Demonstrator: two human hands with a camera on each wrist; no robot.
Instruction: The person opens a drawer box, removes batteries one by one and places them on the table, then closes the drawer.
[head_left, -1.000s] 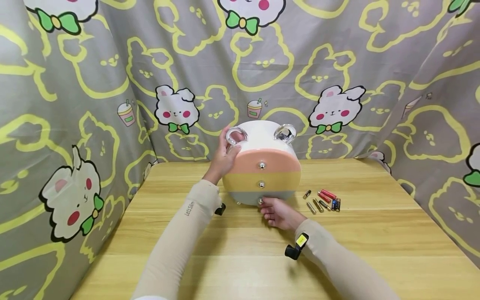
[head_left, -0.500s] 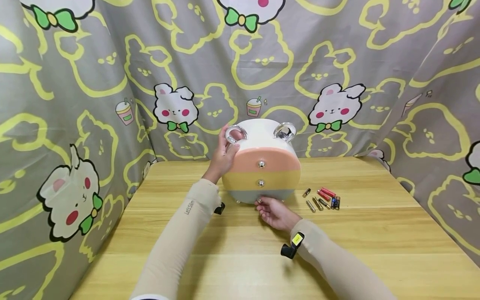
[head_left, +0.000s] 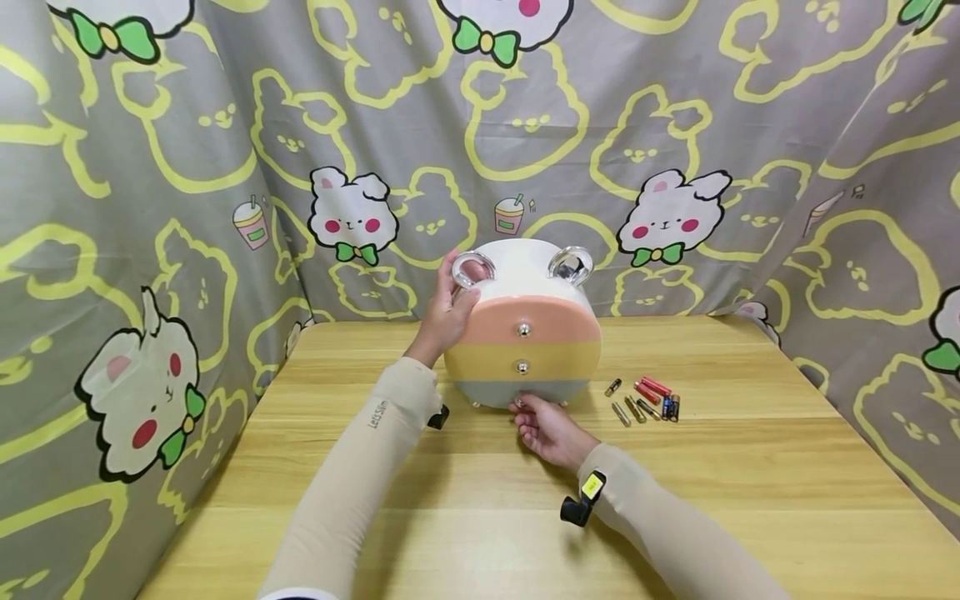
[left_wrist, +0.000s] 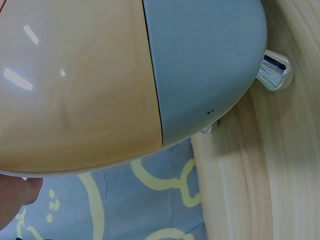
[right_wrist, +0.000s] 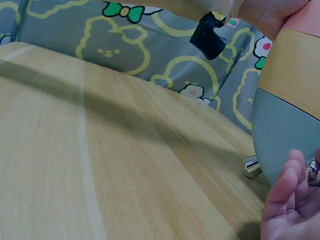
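Observation:
A rounded drawer box (head_left: 480, 362) stands on the table, its front striped pink, yellow and grey-blue, with two shiny ears on top. My left hand (head_left: 447, 317) holds its upper left side beside the silver ear (head_left: 472, 269), thumb at the ear's base. At the grey-blue bottom drawer (left_wrist: 210, 65), my right hand (head_left: 553, 429) pinches the small silver knob (head_left: 519, 402) between thumb and forefinger. The other fingers are curled below, and the right wrist view shows part of that knob (right_wrist: 312, 172). Pink and yellow drawers sit flush, each with its own knob.
Several batteries (head_left: 647, 401), red, gold and dark, lie loose on the wooden table (head_left: 465, 517) right of the box. A grey cartoon curtain (head_left: 420, 100) surrounds the table at the back and sides. Short silver feet (right_wrist: 251, 166) hold the box up.
My right hand has shifted slightly left, its fingertips now covering more of the bottom knob. The left hand and the box stay where they were.

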